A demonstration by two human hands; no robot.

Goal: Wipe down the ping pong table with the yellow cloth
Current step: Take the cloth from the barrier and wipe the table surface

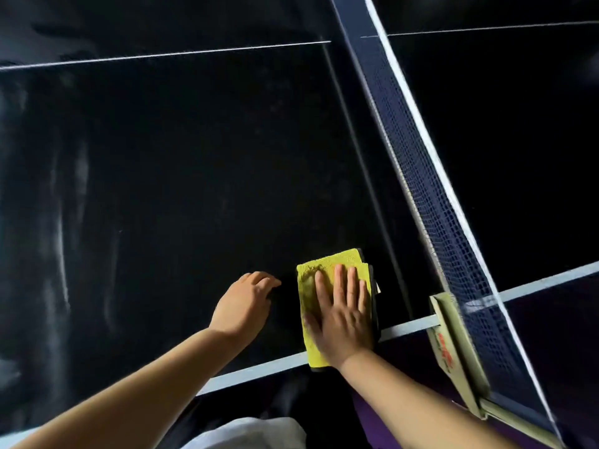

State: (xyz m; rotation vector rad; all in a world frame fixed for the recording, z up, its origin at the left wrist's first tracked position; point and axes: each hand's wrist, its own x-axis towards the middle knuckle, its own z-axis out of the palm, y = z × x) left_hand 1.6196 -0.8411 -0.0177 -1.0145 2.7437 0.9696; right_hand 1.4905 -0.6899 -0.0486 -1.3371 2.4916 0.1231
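A folded yellow cloth (312, 280) lies on the dark ping pong table (178, 176), at its near edge close to the net. My right hand (343, 315) presses flat on the cloth with straight, spread fingers. To the left of the cloth, my left hand (248, 301) rests on the table surface with its fingers loosely bent, holding nothing. A dark layer shows under the cloth's right side.
The net (421, 176) runs diagonally from the top middle to the lower right, fixed by a pale green clamp post (453, 348) at the table edge. A white sideline (259, 367) marks the near edge. Pale smears streak the table's left part.
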